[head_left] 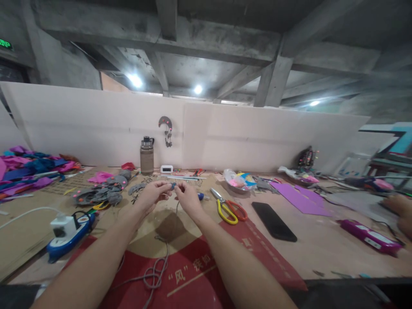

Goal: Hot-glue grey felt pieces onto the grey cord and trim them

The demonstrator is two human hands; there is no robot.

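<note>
Between my fingertips, just above the table, is a small blue-grey piece (173,186). My left hand (156,195) pinches it from one side, and my right hand (188,199) pinches it from the other. The fingers cover most of it, so its exact kind is hidden. A grey cord (153,274) hangs below my right hand and runs in loose loops over the red printed sheet (196,281). To the right of my right hand lie scissors (228,208) with one yellow and one red handle, their blades apart.
Grey felt pieces (99,193) and a power strip (69,240) lie on the left. A bottle (147,156) stands at the back by the white partition (219,133). Rightward are a black phone (273,221), purple sheet (298,198), magenta power strip (370,236) and another person's hand (401,206).
</note>
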